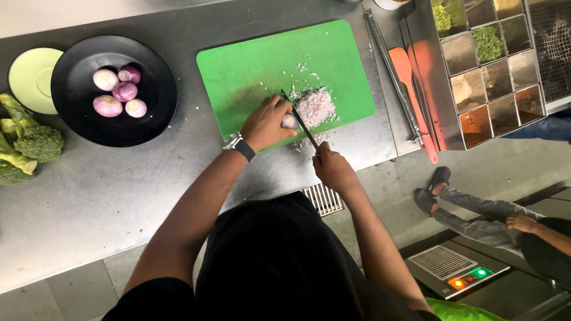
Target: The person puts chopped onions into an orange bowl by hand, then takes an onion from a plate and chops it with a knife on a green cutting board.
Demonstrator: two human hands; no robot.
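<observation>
Green plastic marks the cutting board (262, 71), which lies on the steel worktop (89, 196) with its near edge close to the worktop's front edge. On that board's near edge the left hand (266, 123) presses a small peeled onion piece (289, 121) under curled fingertips; a wristwatch (238, 144) sits on that wrist, and the forearm slants up from the body toward the board. The right hand (333, 168) is closed around the handle of a knife (299, 120), hovering over the worktop's front edge just off the board. The knife's long axis runs on a diagonal, handle toward the person and tip pointing away toward the board's middle, the blade passing right beside the onion piece and the left fingertips. Just past the blade, a heap of finely chopped onion (315, 107) lies on the board's right half, with stray bits scattered around it. Toward the worktop's left end stands a black plate (148, 101) carrying four whole peeled onions (116, 91), beside a pale green saucer (30, 77) and broccoli (27, 142) at the left edge. An orange spatula (404, 71) lies near the right end, next to a tray of steel compartments (470, 89). Another person's legs (476, 214) show on the floor at right.
</observation>
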